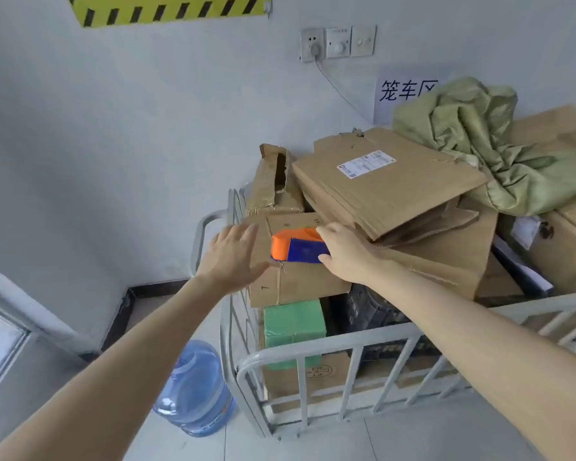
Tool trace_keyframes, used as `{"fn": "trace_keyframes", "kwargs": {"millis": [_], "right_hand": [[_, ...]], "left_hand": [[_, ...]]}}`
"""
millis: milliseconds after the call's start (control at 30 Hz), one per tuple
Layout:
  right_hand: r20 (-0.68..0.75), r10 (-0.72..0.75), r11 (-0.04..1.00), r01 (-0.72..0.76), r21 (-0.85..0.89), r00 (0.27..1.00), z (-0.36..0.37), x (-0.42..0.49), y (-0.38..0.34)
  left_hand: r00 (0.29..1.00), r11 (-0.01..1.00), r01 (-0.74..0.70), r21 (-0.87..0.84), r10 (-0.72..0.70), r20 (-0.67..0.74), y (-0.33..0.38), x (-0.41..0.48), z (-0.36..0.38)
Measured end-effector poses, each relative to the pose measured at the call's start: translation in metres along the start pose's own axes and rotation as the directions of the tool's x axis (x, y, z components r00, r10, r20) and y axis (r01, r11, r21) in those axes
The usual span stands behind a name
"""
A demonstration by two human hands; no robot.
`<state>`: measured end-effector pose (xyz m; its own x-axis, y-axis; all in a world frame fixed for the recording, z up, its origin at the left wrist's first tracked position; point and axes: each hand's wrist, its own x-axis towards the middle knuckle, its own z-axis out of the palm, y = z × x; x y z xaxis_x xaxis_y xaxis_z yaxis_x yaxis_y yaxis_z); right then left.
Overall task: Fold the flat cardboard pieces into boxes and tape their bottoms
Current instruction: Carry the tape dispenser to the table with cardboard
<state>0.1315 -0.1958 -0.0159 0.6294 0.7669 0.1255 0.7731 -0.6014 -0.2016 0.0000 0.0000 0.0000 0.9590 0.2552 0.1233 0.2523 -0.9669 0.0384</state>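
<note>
R hand (345,252) wraps orange/blue tape gun (296,247), which sits on a small box (300,277) atop the cage cart (330,354). L hand (231,254) spread flat, fingers loose, hovering at box's left edge, holding nothing. Flat cardboard (383,184) stacked just behind, green sack (486,144) on top. Water jug (197,390) on floor left of cart.

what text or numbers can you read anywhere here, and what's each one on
"笼车区": white paper sign on the wall, right edge hidden behind the green sack.
"7": side of the cardboard box under the tape dispenser.
Shipping label on the flat cardboard pieces: print too small to read.
Round stamp on the lower box behind the cage rails: blurred.
Water jug label: unreadable.
</note>
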Motion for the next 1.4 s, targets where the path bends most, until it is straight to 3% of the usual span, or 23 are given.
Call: {"fn": "trace_keyframes", "kwargs": {"millis": [267,633,833,933,1167,1400], "right_hand": [[0.079,0.056,0.995,-0.05,-0.084,0.995,0.033,0.042,0.008],[0.057,-0.177,0.947,0.186,-0.263,0.983,0.088,0.064,0.035],[-0.079,-0.291,0.925,0.26,-0.276,0.953,0.099,0.071,0.044],[-0.071,-0.314,0.921,0.286,-0.264,0.947,0.097,0.072,0.047],[-0.022,-0.367,0.905,0.351,-0.241,0.93,0.089,0.078,0.052],[-0.048,-0.358,0.909,0.337,-0.246,0.932,0.079,0.071,0.049]], "left_hand": [[0.998,0.999,0.003,-0.047,0.0,0.065,-0.026,0.04,0.035],[0.988,0.999,0.014,-0.052,-0.006,0.154,-0.027,0.071,0.058],[0.991,0.998,-0.024,-0.063,0.032,0.128,-0.03,0.082,0.07],[0.983,0.998,-0.038,-0.049,0.046,0.176,-0.032,0.086,0.073],[0.981,0.996,0.076,-0.053,-0.066,0.183,-0.037,0.091,0.078],[0.987,1.0,0.03,0.007,-0.031,0.156,-0.031,0.079,0.075]]}}
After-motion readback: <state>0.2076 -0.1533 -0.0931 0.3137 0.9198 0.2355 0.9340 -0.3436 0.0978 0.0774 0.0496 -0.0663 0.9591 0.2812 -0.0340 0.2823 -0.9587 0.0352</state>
